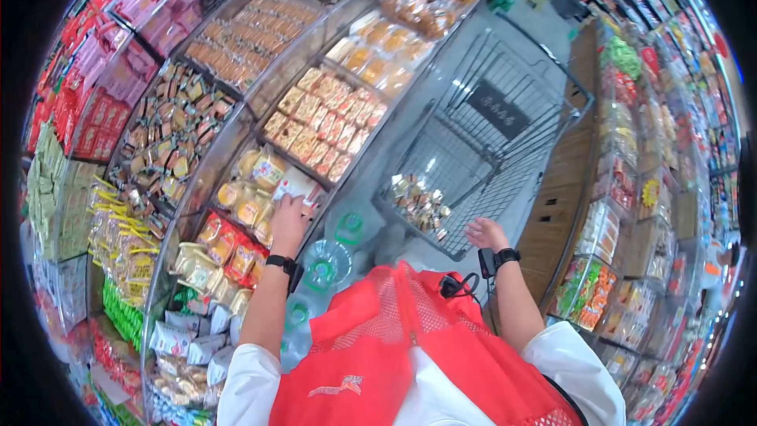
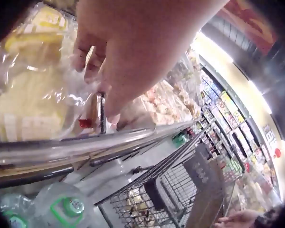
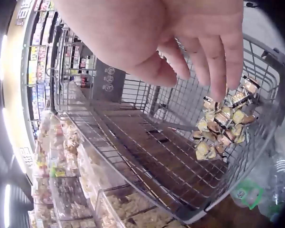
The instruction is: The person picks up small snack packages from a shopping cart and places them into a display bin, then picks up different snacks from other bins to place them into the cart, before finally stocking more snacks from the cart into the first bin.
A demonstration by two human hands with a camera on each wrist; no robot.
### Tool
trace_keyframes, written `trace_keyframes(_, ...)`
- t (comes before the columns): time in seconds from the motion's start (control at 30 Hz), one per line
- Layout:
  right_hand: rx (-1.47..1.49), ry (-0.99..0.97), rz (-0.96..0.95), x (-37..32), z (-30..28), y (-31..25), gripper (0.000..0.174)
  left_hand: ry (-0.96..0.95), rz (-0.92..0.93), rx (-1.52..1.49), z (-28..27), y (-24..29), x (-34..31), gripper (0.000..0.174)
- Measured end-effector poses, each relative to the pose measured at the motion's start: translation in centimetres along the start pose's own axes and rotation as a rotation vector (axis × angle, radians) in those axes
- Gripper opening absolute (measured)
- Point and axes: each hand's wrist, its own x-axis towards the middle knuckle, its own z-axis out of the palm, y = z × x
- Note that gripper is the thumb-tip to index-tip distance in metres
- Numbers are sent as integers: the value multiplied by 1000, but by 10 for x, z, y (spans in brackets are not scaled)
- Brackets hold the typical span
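My left hand [image 1: 292, 218] reaches over the front of a display bin, its fingers loosely bent beside a white packet with red marks [image 1: 298, 184]. Clear-wrapped round breads [image 1: 246, 201] lie just left of it, and one large bread bag [image 2: 31, 90] fills the left side of the left wrist view. My right hand [image 1: 486, 234] is held palm-up with relaxed fingers and nothing in it, at the near end of a wire shopping cart [image 1: 505, 154]. Small gold-and-brown wrapped snacks [image 3: 223, 126] are piled in the cart's near corner, beneath those fingers in the right wrist view.
Bins of wrapped snacks [image 1: 323, 122] rise on the left. Large water bottles with green caps [image 1: 323, 264] stand on the floor between the bins and me. Right of the cart runs a wooden-sided display [image 1: 564, 205] with more bagged goods.
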Motion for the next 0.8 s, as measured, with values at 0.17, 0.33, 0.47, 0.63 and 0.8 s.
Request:
trace_keyframes(0.17,-331,39,-151,-56,17,-22,42,95,83,-46,-20,9,5,24)
trace_keyframes(0.33,-693,-320,-308,-144,137,-68,41,88,210,-565,-68,89,-21,27)
trace_keyframes(0.47,-644,-661,-111,-163,231,-51,44,-5,366,-572,-52,165,-39,31)
trace_keyframes(0.63,-758,-696,-90,-108,228,-12,40,-20,399,-654,-38,181,-42,30)
trace_keyframes(0.8,-583,-214,-85,-41,141,-11,47,122,186,-537,-30,100,-4,19)
